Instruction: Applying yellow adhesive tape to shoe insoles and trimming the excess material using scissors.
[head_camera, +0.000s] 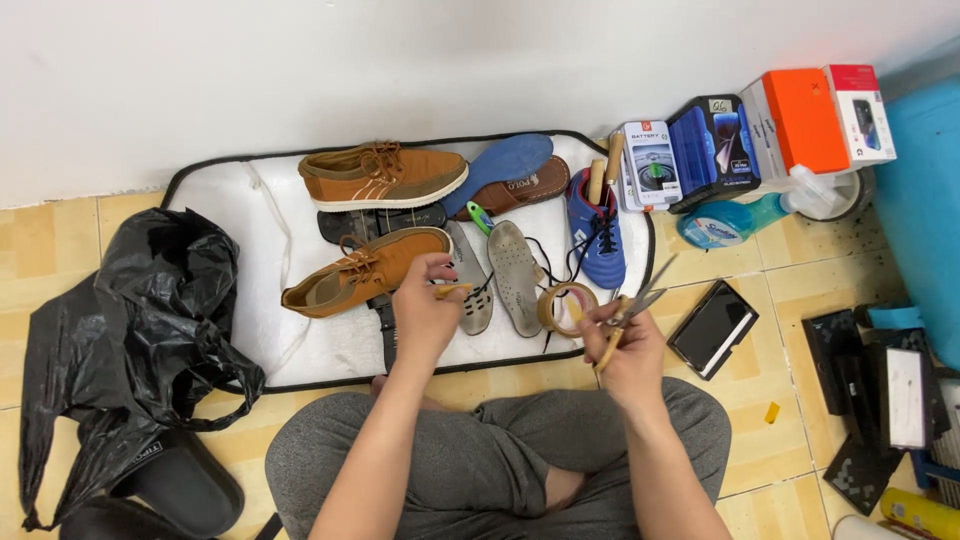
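A strip of tan tape (452, 290) was pinched in the left hand (425, 310) above the white mat's (230, 200) front edge; light, limp and sticky, it looked best held by its ends. Scissors (632, 310) were gripped in the right hand (628, 350), beside the tape roll (566, 308).

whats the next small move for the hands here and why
Probably bring the scissors in the right hand across to the small strip of tape pinched in the left hand. The blades are open and angled up, away from the strip, with the tape roll between the hands.
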